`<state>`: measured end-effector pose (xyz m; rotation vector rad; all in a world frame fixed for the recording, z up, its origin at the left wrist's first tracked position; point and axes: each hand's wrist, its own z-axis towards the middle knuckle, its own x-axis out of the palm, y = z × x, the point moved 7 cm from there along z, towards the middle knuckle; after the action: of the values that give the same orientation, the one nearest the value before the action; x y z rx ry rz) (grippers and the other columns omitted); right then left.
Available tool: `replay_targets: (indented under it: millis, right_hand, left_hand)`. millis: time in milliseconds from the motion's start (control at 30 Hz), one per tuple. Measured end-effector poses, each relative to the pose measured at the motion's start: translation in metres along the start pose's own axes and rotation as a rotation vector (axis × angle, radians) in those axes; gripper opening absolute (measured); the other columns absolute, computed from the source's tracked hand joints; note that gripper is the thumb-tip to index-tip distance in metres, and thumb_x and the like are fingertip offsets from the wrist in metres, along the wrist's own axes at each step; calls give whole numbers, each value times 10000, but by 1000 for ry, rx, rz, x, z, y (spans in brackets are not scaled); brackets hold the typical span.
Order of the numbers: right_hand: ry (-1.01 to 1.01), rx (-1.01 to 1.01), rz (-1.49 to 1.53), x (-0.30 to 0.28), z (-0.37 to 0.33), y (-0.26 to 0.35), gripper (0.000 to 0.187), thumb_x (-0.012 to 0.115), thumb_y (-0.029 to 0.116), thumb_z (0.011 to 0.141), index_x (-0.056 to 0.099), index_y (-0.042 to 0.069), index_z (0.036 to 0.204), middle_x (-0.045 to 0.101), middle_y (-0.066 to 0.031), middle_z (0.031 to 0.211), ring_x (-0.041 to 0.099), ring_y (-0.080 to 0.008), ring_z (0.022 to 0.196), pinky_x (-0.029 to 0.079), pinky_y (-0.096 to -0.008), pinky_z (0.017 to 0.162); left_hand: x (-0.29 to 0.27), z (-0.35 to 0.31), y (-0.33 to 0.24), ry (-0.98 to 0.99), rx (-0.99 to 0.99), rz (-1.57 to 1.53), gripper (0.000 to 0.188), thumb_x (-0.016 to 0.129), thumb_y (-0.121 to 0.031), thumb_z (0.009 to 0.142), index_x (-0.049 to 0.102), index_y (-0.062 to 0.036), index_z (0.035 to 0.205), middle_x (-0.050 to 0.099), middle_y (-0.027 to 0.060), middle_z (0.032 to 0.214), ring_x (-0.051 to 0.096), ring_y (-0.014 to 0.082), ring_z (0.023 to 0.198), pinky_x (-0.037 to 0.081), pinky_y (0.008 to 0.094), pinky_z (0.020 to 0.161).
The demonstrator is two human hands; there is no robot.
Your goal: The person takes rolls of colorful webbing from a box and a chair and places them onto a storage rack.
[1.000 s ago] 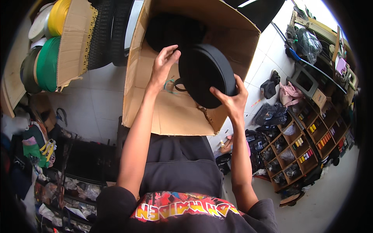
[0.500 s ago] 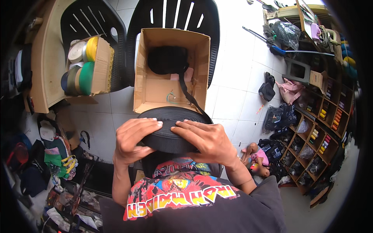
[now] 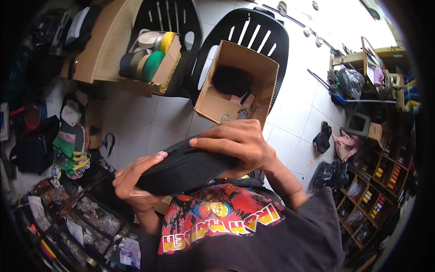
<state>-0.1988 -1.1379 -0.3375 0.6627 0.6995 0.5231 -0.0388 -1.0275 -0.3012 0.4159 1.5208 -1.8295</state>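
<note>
A thick roll of black webbing [image 3: 190,170] is tilted on edge in front of my chest, held between both hands. My left hand [image 3: 139,180] grips its left end, fingers over the top and thumb beneath. My right hand [image 3: 240,145] wraps over its right end, with the fingers lying across the top. Just beyond, an open cardboard box [image 3: 267,75] contains another black coil [image 3: 232,80] and a short piece of black strap. My right hand partly covers the box's near edge, so I cannot tell whether the strap reaches the roll.
The box stands on a black plastic chair [image 3: 275,32]. Left of it, a second chair [image 3: 189,59] bears a smaller carton [image 3: 170,68] of colored tape rolls. A wooden shelf [image 3: 362,181] with thread spools stands right; bags and cloth clutter [image 3: 72,154] lie left.
The roll has tipped from lying nearly flat to standing on edge, moving left and lower with both hands. The view has swung, so the box appears farther right.
</note>
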Motion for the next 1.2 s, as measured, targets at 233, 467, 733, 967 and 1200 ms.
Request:
replay_targets:
  millis: [233,467,733,967,1200]
  right_hand:
    - [92,-86,144,65,59,34,747,763,482,678,587,-109,1099,671,-196,1009,687,-272,825,540,-326,705]
    - [103,50,336,129,99,79,598,758,381,728,639,-60,1113,681,-175,996,672,-247,897,500,-331,812]
    - [326,-170,35,128,124,117,522,787,237,670,671,-10,1115,663,-169,857,647,-213,716,496,-317,650]
    - [254,-365,-24,104,148,159,403,656,-35,730,690,68,1118,646,-112,809,654,-182,708,505,-301,594]
    - [129,-320,-116,85,156,144,350,659,-50,713,704,18,1053,656,-101,842,645,-162,739,509,-258,607]
  left_hand:
    - [-96,-92,25,-365,-243,-45,559,917,-262,531,667,55,919,697,103,805,680,174,736,530,265,705]
    - [-143,-152,55,-611,-394,-434,472,882,-90,539,655,80,917,681,98,843,642,145,765,503,246,741]
    - [-218,-203,37,-728,-409,-341,469,843,-59,562,651,72,970,673,104,891,628,155,801,485,258,780]
    - [-261,-208,-1,-634,-404,-76,494,848,-64,569,644,75,997,677,124,938,638,154,849,480,261,812]
    - [-271,-224,-20,-636,-340,-25,456,848,-35,582,648,74,977,687,110,907,645,141,834,486,250,791]
